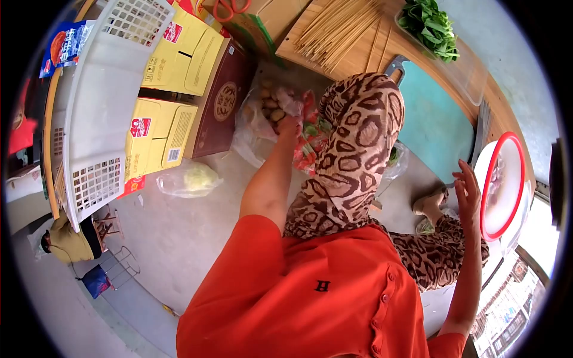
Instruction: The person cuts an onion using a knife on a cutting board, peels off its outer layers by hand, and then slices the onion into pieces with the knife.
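Note:
My left hand [288, 125] reaches down among plastic bags on the floor, beside my raised knee. Next to it is a clear plastic bag [252, 134] by some brown, potato-like vegetables [271, 106]. A red patterned bag [304, 156] with something green in it lies just right of my wrist. The fingers of this hand are mostly hidden, so its grip does not show. My right hand [468, 186] is raised at the right, fingers apart and holding nothing. It is close to a white basin with a red rim [484, 197].
A wooden table [349, 67] bears thin sticks [334, 33], a teal cutting board [433, 113] and a tub of leafy greens [431, 27]. At left are yellow boxes [156, 134], a maroon box [224, 98] and a white rack [95, 95]. A bagged pale vegetable [194, 179] lies on the floor.

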### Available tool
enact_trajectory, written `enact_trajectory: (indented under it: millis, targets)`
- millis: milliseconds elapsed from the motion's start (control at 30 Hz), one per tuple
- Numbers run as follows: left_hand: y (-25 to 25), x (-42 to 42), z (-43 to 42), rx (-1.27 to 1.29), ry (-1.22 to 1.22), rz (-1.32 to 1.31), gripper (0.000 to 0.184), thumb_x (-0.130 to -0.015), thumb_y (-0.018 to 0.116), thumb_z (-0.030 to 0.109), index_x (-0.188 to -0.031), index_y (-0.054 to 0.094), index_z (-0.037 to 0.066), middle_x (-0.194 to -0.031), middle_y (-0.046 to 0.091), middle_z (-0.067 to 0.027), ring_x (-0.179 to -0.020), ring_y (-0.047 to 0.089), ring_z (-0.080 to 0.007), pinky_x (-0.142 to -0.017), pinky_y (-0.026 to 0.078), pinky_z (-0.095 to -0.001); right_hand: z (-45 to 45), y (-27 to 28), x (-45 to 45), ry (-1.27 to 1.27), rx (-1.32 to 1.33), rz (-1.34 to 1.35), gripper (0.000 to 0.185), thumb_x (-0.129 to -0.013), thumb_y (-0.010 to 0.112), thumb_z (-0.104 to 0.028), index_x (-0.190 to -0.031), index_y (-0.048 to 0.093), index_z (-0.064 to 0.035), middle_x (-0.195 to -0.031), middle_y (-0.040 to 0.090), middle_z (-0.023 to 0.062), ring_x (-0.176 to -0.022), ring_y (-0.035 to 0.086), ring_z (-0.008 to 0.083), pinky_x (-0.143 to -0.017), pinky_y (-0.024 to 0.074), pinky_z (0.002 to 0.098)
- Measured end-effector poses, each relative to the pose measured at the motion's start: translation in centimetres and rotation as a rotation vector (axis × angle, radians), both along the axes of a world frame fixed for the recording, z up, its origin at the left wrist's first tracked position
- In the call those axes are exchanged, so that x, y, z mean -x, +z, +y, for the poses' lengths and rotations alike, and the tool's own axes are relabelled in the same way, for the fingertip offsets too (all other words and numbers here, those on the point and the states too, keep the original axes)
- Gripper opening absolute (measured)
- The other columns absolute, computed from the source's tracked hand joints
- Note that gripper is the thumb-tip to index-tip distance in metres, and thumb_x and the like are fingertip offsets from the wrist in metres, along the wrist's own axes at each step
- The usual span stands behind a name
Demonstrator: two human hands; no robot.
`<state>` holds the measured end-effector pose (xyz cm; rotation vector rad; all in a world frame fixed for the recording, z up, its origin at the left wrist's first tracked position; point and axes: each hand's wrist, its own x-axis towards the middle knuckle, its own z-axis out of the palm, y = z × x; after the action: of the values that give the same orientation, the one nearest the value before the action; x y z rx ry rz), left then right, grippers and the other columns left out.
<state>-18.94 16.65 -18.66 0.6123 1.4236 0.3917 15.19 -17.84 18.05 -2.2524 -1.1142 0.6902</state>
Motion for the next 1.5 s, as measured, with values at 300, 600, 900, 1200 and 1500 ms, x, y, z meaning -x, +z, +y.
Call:
enact_trajectory:
  millis: [300, 600, 900, 1200, 1500]
  targets:
    - [-1.9, -1.8, -3.1, -0.634, -0.766, 0.223, 0.042, -0.090, 0.059, 0.016, -0.132, 0.054, 0.011, -0.106, 0.066, -0.0177, -0.095, 0.065, -0.0317, -0.082, 0.050, -0.0409, -0.1, -0.7, 0.2, 0.016, 0.063, 0.022, 0.044, -0.096, 0.053, -0.004, -0.140, 0.051, -0.0061, -0.135, 0.056, 0.0138, -0.105, 0.064, 0.0215, -0.086, 0.0535, 0.0337]
    - [0.5, 4.8, -2.2, -0.810, -0.734, 0.536, 0.020, -0.083, 0.058, 0.011, -0.097, 0.072, 0.010, -0.095, 0.068, -0.0198, -0.084, 0.067, -0.0320, -0.071, 0.053, -0.0406, -0.2, -0.7, 0.2, 0.032, 0.090, 0.009, 0.045, -0.096, 0.054, -0.004, -0.140, 0.051, -0.0066, -0.135, 0.056, 0.0139, -0.105, 0.064, 0.0209, -0.085, 0.0540, 0.0332]
    - [-6.7, 6.8, -2.8, -0.920, -0.683, 0.793, 0.028, -0.087, 0.060, 0.021, -0.112, 0.066, 0.010, -0.094, 0.071, -0.0107, -0.080, 0.068, -0.0266, -0.068, 0.054, -0.0360, -2.3, -0.2, 0.1, -0.055, 0.127, 0.020, 0.046, -0.094, 0.054, -0.002, -0.140, 0.051, -0.0061, -0.134, 0.057, 0.0128, -0.104, 0.064, 0.0184, -0.085, 0.0539, 0.0319]
    - [-2.1, 4.9, -2.2, -0.230, -0.444, 0.295, 0.043, -0.086, 0.062, 0.029, -0.121, 0.056, 0.005, -0.121, 0.065, -0.0080, -0.109, 0.063, -0.0236, -0.092, 0.049, -0.0409, -4.6, 1.6, 0.8, -0.162, 0.102, 0.055, 0.048, -0.089, 0.056, -0.003, -0.137, 0.052, -0.0027, -0.134, 0.056, 0.0135, -0.104, 0.062, 0.0196, -0.086, 0.0525, 0.0318]
    - [-1.2, 3.3, -2.1, -0.022, -0.348, 0.148, 0.042, -0.087, 0.062, 0.029, -0.121, 0.057, 0.006, -0.122, 0.064, -0.0080, -0.111, 0.062, -0.0236, -0.094, 0.048, -0.0413, -6.0, 2.7, 2.0, -0.151, 0.024, -0.007, 0.044, -0.087, 0.061, -0.005, -0.131, 0.053, -0.0021, -0.119, 0.060, 0.0162, -0.092, 0.066, 0.0267, -0.085, 0.0537, 0.0359]
